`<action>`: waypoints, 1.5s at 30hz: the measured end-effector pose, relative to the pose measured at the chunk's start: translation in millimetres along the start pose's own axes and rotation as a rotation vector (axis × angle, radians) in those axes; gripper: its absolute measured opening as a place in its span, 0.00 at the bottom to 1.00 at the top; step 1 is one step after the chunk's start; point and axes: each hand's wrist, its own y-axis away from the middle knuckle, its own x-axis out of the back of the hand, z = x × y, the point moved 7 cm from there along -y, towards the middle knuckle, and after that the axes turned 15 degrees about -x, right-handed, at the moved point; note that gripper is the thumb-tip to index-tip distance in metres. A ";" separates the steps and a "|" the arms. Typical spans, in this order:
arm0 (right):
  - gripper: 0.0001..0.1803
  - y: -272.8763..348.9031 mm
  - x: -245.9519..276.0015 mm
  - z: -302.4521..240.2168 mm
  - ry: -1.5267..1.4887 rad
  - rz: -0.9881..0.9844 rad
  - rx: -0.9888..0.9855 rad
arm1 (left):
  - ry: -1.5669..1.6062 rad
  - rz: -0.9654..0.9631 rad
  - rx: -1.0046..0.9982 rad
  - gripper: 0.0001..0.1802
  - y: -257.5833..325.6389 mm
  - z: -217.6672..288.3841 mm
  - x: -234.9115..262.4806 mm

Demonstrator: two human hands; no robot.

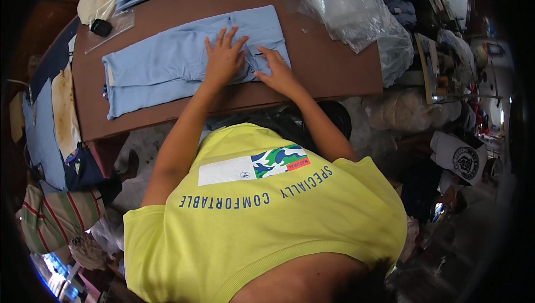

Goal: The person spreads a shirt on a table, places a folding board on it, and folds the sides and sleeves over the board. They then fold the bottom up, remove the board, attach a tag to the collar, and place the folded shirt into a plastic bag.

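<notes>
- The left hand [224,57] lies flat with fingers spread on the light blue garment [184,57], pressing down a fold near its middle.
- The right hand [277,71] rests just beside it, fingers open and flat on the cloth's near edge.
- The garment lies stretched across the brown bench [329,63], partly folded.
- Judging by this, the smoothing of a fold is in hand; the next fold calls for lifting one end cleanly over.
- Clear plastic bags [351,13] lie heaped at the bench's right end.
</notes>
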 end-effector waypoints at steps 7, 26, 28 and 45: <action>0.09 4.3 56.6 56.6 0.148 0.410 0.028 | 0.028 -0.059 -0.066 0.18 -28.9 29.1 -44.9; 0.05 -44.1 62.6 66.6 0.373 0.442 0.092 | 0.029 -0.226 -0.032 0.23 -44.3 6.0 -93.9; 0.05 -44.9 61.1 70.5 0.298 0.450 0.076 | 0.035 -0.238 -0.024 0.23 -44.9 6.2 -93.1; 0.04 -24.8 65.0 73.4 0.217 0.384 -0.003 | 0.065 -0.288 -0.018 0.25 -46.4 6.6 -92.1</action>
